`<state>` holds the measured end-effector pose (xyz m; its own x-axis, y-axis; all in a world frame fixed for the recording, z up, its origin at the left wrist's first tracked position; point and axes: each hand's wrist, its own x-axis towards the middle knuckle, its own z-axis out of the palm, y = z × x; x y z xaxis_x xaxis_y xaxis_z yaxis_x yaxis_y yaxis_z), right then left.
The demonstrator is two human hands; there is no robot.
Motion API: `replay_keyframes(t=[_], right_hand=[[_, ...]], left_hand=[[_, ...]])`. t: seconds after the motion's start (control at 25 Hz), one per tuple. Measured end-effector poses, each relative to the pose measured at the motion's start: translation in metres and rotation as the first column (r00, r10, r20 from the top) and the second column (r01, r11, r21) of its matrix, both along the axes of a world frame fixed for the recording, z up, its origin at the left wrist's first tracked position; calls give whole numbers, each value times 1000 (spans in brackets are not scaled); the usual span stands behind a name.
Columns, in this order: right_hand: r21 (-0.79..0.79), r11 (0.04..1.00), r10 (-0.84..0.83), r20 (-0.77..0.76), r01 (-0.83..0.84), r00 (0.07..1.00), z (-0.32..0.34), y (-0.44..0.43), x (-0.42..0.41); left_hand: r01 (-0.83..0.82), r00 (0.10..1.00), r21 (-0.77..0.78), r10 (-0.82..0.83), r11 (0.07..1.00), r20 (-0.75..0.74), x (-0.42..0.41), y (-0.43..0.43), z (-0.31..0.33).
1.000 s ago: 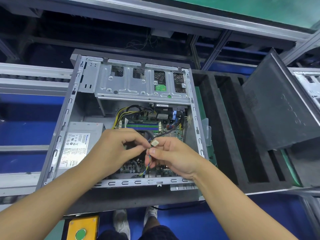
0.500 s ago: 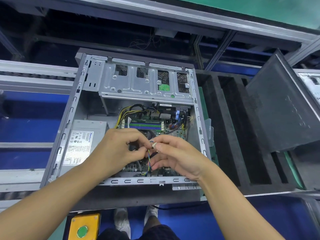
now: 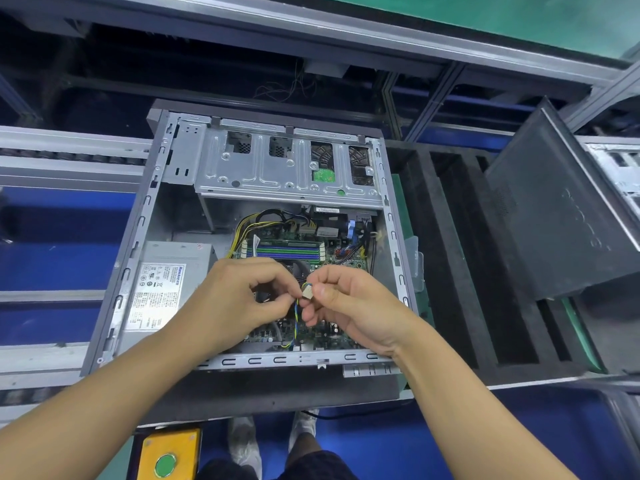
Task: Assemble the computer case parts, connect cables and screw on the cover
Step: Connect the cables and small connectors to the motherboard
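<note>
An open grey computer case [image 3: 138, 244] lies on the conveyor with its motherboard [image 3: 304, 251] exposed. My left hand [image 3: 239, 299] and my right hand [image 3: 353, 306] meet above the board. Both pinch a small beige connector [image 3: 307, 292] on a thin blue-and-yellow cable [image 3: 296, 320] that runs down to the board's near edge. A silver power supply [image 3: 162, 289] sits at the case's left. The drive cage [image 3: 277, 168] spans the far end. The dark side cover [image 3: 561, 216] leans at the right.
A black foam tray [image 3: 446, 258] with long slots lies right of the case. A yellow box with a green button [image 3: 166, 459] sits at the near edge. Conveyor rails [image 3: 65, 157] run to the left. Another case [image 3: 616, 168] shows at the far right.
The view shifted slightly. My fingers turned the small connector between both hands; the hands stayed above the motherboard.
</note>
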<state>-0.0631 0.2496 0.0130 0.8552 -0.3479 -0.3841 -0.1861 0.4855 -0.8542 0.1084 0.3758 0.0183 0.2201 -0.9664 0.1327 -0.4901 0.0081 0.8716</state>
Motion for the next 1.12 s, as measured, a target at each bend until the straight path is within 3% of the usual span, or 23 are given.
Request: replay_keyframes(t=[0.2,0.28,0.44,0.6,0.76,0.84,1.12], right_hand=[[-17,1000,-18,-11,18,1000,2,1,2],[-52,998,-45,-33,43,998,2,2,3],[-262,963,-92,-83,67,992,0,3,6],[-326,941,-122,-60,96,991,0,3,8],[-356,929,-128,-54,101,990,-2,3,8],[-386,918,-121,-64,87,991,-2,2,8],[-405,913,-81,-52,53,995,-6,3,10]], left_hand=[[1,999,50,2,999,-52,1,-1,-2],[12,985,126,10,992,-171,-1,-1,-4],[0,933,272,98,962,-346,-2,-6,-10],[-46,859,386,234,921,-456,-2,-11,-13],[-52,744,404,305,913,-595,-5,-17,-14],[-48,742,396,298,917,-601,-5,-18,-15],[-77,858,268,201,960,-473,-9,-18,-9]])
